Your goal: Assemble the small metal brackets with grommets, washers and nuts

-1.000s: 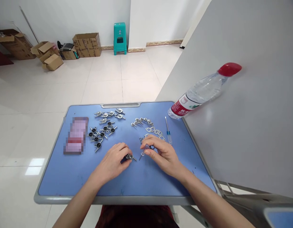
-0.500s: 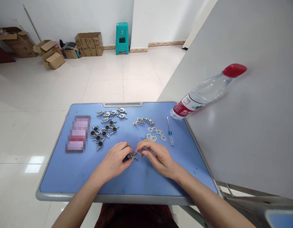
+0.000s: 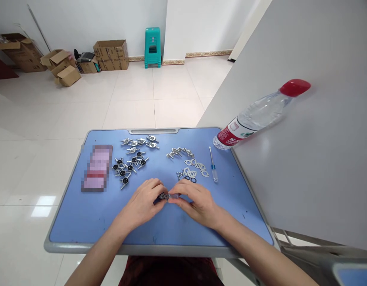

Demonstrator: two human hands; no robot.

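Note:
Near the front middle of the table, my left hand [image 3: 146, 198] is closed on a small metal fitting [image 3: 163, 196] with short pipe stubs, mostly covered by the fingers. My right hand [image 3: 195, 200] pinches what looks like a small screwdriver with a clear handle [image 3: 173, 195], its tip end meeting the fitting. Just beyond the right hand lie black rings [image 3: 193, 180], tiny screws [image 3: 180, 174] and flat metal plates [image 3: 198, 167]. Farther back sit several small metal pieces with stems [image 3: 179, 151]. Left of these are fittings with black round faces [image 3: 122, 173] and more metal fittings [image 3: 134, 143].
A screwdriver [image 3: 213, 169] with a clear and blue handle lies at the right. Behind it a red-capped water bottle [image 3: 245, 123] stands by a grey panel [image 3: 314, 159]. A blurred pinkish flat object [image 3: 97, 167] rests at the left of the blue table [image 3: 82, 222].
My right hand has moved slightly down and left, bringing the clear handle in line with the fitting. The black rings behind it now show. My left hand stays put.

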